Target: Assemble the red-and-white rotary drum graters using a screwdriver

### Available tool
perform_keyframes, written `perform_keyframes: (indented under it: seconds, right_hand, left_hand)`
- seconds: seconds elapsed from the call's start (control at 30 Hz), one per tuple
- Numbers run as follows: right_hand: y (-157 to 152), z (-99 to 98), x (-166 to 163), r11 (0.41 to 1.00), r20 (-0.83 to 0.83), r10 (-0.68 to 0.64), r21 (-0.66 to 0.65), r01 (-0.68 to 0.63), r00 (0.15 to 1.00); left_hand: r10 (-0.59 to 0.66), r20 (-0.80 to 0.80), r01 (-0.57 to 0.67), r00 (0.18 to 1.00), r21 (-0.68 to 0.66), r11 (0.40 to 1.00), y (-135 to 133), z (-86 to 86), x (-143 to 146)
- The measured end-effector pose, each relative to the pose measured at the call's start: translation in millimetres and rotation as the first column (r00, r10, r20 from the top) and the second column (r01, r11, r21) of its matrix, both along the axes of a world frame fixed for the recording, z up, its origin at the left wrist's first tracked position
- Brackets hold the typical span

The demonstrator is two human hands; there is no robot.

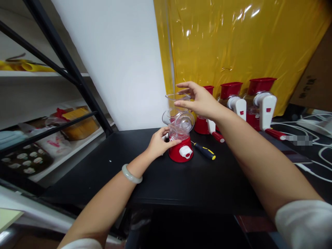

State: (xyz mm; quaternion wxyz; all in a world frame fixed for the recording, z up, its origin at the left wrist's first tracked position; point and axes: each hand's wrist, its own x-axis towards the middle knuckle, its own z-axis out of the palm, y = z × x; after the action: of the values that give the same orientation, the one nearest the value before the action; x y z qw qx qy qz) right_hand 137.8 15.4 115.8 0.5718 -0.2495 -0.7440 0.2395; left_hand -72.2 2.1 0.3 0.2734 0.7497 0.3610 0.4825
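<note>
A tabletop rotary grater [181, 150] stands upright on the black table, with a red base, a white knob on its front and a clear plastic body and hopper. Around the left side of it, where the clear body meets the base, my left hand [158, 142] is closed, thumb across the front. My right hand [198, 99] is raised at the clear hopper [177, 98], fingers and thumb spread; whether it touches the rim I cannot tell. Just right of the base lies a dark screwdriver [204, 151] with yellow on its handle.
Several red-and-white graters [262, 103] with crank handles stand at the back right before a yellow plastic sheet [233, 41]. White cables [311, 128] and a dark flat device [294, 156] lie on the right. Shelves [70, 152] with bags are on the left.
</note>
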Motion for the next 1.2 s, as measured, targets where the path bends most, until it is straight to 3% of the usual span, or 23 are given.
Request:
perform_keyframes:
  seconds: [0.17, 0.3, 0.37, 0.9, 1.2]
  right_hand:
    - [9, -3.4, 1, 0.997, 0.12, -0.072, 0.004, 0.072, 0.99]
    - [10, -3.6, 2, 0.993, 0.161, -0.113, 0.0, 0.115, 0.98]
    - [10, -3.8, 1, 0.992, 0.172, -0.122, -0.003, 0.124, 0.978]
    - [16, -9.6, -2, 0.993, 0.183, -0.077, -0.073, 0.091, 0.98]
    - [14, -10.0, -4, 0.997, 0.169, -0.067, -0.018, 0.071, 0.983]
  left_hand:
    - [-0.132, -0.028, 0.127, 0.991, -0.138, 0.982, 3, 4.8, -8]
    - [-0.271, 0.016, 0.26, 0.963, -0.342, 0.903, 12, 5.3, -20]
    - [-0.303, 0.044, 0.297, 0.952, -0.379, 0.876, 17, 4.1, -25]
    - [-0.319, -0.014, 0.29, 0.948, -0.381, 0.878, 24, -4.6, -29]
    - [-0.374, -0.03, 0.334, 0.927, -0.388, 0.859, 18, -1.6, -24]
